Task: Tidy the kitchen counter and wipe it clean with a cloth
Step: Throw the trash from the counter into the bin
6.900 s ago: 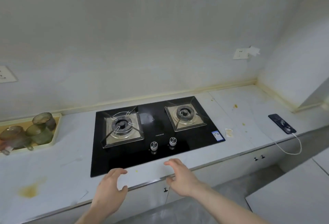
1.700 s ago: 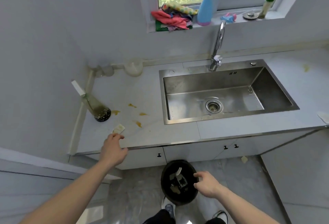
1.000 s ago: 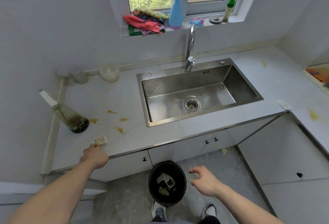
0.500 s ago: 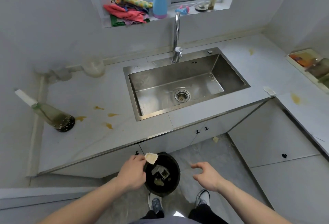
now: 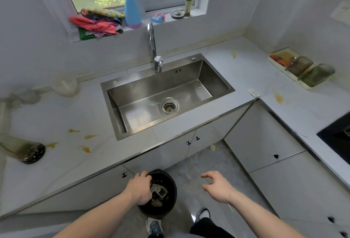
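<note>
My left hand [image 5: 140, 188] hangs over the left rim of the black waste bin [image 5: 171, 204] on the floor, fingers curled down into it. The small pale scrap it carried is out of sight under the fingers. My right hand [image 5: 217, 188] hovers open to the right of the bin, holding nothing. The white counter [image 5: 56, 116] carries yellow-brown stains [image 5: 86, 149] left of the sink and another stain [image 5: 278, 97] on the right run. A pale scrap [image 5: 253, 92] lies at the counter corner. Coloured cloths [image 5: 94, 24] are piled on the windowsill.
A steel sink [image 5: 109, 105] with a tap [image 5: 151, 37] sits mid-counter. A glass bottle [image 5: 22, 148] stands at far left. A tray [image 5: 272, 61] with glasses sits at the right wall, near a black hob [image 5: 337, 141]. A blue bottle [image 5: 132, 11] stands on the sill. A scrap [image 5: 213, 147] lies on the floor.
My left hand picked the small scrap off the left counter edge, carried it down, and now reaches into the bin. The right hand stayed open beside the bin.
</note>
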Demonstrator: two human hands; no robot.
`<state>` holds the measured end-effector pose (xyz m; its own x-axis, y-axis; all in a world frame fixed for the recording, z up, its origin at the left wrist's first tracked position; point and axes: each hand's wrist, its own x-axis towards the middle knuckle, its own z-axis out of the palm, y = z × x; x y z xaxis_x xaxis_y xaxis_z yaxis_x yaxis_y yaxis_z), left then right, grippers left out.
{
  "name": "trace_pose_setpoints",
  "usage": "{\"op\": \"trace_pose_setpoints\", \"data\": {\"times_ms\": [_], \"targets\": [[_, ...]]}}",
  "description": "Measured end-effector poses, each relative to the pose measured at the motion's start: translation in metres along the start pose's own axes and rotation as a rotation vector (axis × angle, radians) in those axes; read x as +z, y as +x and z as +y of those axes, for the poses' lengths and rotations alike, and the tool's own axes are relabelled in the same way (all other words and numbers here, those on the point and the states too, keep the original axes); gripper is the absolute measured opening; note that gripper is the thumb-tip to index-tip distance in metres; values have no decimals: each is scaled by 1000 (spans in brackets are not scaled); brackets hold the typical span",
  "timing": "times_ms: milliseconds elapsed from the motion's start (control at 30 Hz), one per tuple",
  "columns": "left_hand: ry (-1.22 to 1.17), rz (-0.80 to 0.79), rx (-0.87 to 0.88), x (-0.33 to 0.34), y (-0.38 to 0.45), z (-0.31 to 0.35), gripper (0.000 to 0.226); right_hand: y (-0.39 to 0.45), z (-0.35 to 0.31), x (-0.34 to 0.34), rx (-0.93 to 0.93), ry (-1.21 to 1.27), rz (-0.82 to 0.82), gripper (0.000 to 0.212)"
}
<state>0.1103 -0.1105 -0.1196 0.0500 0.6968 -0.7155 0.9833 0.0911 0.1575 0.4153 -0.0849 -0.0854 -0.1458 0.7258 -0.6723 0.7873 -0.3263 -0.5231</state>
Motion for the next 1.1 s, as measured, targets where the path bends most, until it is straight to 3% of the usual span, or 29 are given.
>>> {"op": "trace_pose_setpoints", "data": {"times_ms": [400,700,1100], "targets": [[-255,244,35,-67,12,98,57,29,42,-126,-107,-7,42,44],[-204,381,144,-111,29,191,55,43,74,-198,-149,-4,96,44],[-89,378,335,-171,70,263,59,39,107,-251,-35,107,246,48]]}}
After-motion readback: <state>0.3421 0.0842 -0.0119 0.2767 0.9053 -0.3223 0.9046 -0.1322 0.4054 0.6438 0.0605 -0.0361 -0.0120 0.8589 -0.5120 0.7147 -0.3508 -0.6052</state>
